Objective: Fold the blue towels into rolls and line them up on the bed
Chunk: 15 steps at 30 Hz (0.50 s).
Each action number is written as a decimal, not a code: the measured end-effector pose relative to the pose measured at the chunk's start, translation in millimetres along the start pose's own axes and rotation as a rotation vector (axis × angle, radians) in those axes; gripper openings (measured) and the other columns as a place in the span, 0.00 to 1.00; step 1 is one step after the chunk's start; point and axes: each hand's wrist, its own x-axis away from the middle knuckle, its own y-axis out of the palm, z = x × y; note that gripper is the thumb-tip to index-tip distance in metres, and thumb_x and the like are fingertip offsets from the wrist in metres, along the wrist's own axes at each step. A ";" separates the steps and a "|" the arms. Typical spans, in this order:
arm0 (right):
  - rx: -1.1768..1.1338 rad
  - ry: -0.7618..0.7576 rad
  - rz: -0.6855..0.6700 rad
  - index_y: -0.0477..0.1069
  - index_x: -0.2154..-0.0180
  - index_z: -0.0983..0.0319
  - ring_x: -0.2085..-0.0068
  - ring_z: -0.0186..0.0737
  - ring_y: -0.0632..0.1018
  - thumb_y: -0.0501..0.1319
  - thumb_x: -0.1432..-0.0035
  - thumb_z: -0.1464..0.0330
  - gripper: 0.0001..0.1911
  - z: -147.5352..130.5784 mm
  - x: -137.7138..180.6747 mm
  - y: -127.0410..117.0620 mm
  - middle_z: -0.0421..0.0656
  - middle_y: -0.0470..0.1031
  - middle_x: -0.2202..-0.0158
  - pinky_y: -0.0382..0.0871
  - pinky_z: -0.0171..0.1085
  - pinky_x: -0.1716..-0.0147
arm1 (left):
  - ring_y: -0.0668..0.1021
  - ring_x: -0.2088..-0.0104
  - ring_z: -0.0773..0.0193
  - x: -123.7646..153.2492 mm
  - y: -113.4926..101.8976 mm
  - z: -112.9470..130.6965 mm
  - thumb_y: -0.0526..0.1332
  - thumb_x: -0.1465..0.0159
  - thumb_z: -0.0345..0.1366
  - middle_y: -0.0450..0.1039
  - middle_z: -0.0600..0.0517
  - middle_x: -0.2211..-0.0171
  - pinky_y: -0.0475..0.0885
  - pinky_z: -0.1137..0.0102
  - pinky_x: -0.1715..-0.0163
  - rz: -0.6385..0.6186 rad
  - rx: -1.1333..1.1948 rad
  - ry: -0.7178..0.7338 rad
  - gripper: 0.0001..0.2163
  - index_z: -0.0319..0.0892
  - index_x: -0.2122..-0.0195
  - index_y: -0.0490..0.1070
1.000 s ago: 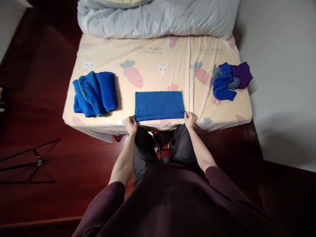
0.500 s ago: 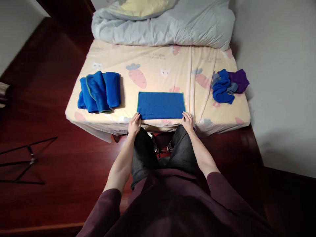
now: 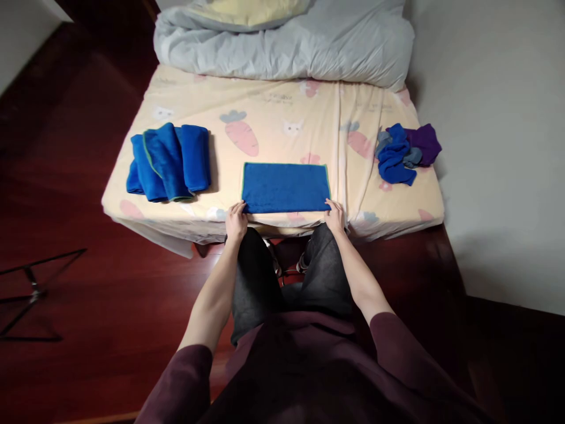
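A blue towel (image 3: 286, 187) with green edging lies flat, as a rectangle, near the front edge of the bed. At its near left corner, my left hand (image 3: 237, 220) has its fingers closed on the towel's edge. My right hand (image 3: 334, 216) pinches the near right corner in the same way. Several blue towels (image 3: 170, 162), rolled or folded, rest together to the left. Off to the right is a crumpled heap of a blue cloth (image 3: 396, 159), grey-blue pieces and a purple cloth (image 3: 424, 144).
A bed (image 3: 194, 106) with a carrot-print sheet stands in front of me. A bunched grey quilt (image 3: 282, 50) and a yellow cloth (image 3: 251, 10) lie at its far end. A white wall (image 3: 489, 147) borders the right. Black stand legs (image 3: 33, 294) are on the floor at left.
The view has shifted slightly, so the left-side things sit further left. Both hands stay at the towel's near corners, and the towel lies much as before.
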 end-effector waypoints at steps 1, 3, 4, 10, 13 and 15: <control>-0.009 0.006 0.003 0.79 0.50 0.61 0.40 0.46 0.77 0.54 0.46 0.82 0.26 -0.1 -0.8 0.0 0.48 0.79 0.42 0.69 0.48 0.34 | 0.69 0.34 0.51 -0.4 -0.8 -0.3 0.52 0.40 0.22 0.74 0.42 0.39 0.62 0.51 0.30 0.003 0.001 0.001 0.26 0.40 0.42 0.76; -0.025 0.015 -0.001 0.80 0.52 0.61 0.40 0.46 0.76 0.53 0.45 0.83 0.25 -1.3 -2.1 -0.6 0.49 0.80 0.43 0.68 0.48 0.34 | 0.70 0.35 0.52 -0.9 -2.2 -0.2 0.52 0.39 0.22 0.75 0.42 0.40 0.63 0.52 0.31 0.008 0.002 -0.004 0.25 0.41 0.43 0.76; -0.029 0.019 -0.005 0.80 0.52 0.61 0.40 0.46 0.77 0.53 0.44 0.83 0.25 -2.4 -2.6 -1.2 0.49 0.80 0.43 0.68 0.48 0.34 | 0.70 0.35 0.52 -1.2 -2.8 0.3 0.52 0.39 0.22 0.75 0.42 0.41 0.63 0.53 0.31 0.011 0.002 -0.009 0.25 0.41 0.44 0.76; -0.013 0.028 0.015 0.78 0.49 0.61 0.42 0.47 0.77 0.54 0.41 0.80 0.24 -9.5 0.7 -7.2 0.49 0.81 0.47 0.68 0.48 0.34 | 0.71 0.38 0.49 -2.2 -5.3 7.9 0.53 0.36 0.24 0.75 0.41 0.44 0.65 0.53 0.34 0.057 0.003 -0.036 0.20 0.43 0.46 0.75; 0.000 -0.001 0.038 0.77 0.49 0.60 0.43 0.48 0.77 0.54 0.40 0.79 0.22 -8.9 5.3 -9.6 0.48 0.81 0.48 0.69 0.47 0.35 | 0.71 0.40 0.48 -0.9 -6.2 9.2 0.53 0.34 0.26 0.75 0.40 0.47 0.66 0.53 0.36 0.100 -0.002 -0.059 0.17 0.42 0.47 0.74; 0.007 -0.011 0.055 0.77 0.50 0.60 0.44 0.48 0.78 0.54 0.39 0.77 0.20 -7.0 8.2 -10.5 0.49 0.81 0.49 0.70 0.46 0.37 | 0.71 0.40 0.48 0.5 -6.6 7.9 0.53 0.33 0.28 0.74 0.40 0.48 0.66 0.53 0.37 0.136 -0.002 -0.085 0.15 0.42 0.48 0.73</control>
